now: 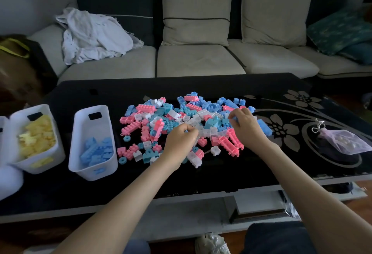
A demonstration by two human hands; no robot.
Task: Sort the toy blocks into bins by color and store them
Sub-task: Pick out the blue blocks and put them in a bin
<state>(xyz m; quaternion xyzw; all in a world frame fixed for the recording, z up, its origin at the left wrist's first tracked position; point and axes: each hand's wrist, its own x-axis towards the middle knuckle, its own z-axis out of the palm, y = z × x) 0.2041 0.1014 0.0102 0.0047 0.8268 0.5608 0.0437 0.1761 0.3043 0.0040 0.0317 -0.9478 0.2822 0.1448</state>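
Behind everything ran a pale sofa (201,60) with cushions and a crumpled white cloth (92,34). Before it stood the dark, glossy bench (211,173), flower-patterned at its right end. Toy blocks (153,125) lay heaped mid-bench, with pink, blue, teal and clear ones mixed together. To the left stood two white bins side by side: the blue bin (88,173), part filled with blue pieces, and beyond it the yellow bin (54,161), holding yellow ones. A small mesh bag (342,141) lay well apart on the right.

Both hands were down in the heap. The left hand (182,140) had its grip pinched on a piece near the middle. The right hand (248,127) curled its grip over pieces at the right side, with blue showing beneath. Exactly which pieces could not be told.

The blocks looked like light, stiff, smooth plastic, likely to slip from a loose pinch. Holding them across the flat sides, or scooping several into a curled palm, seemed soundest.
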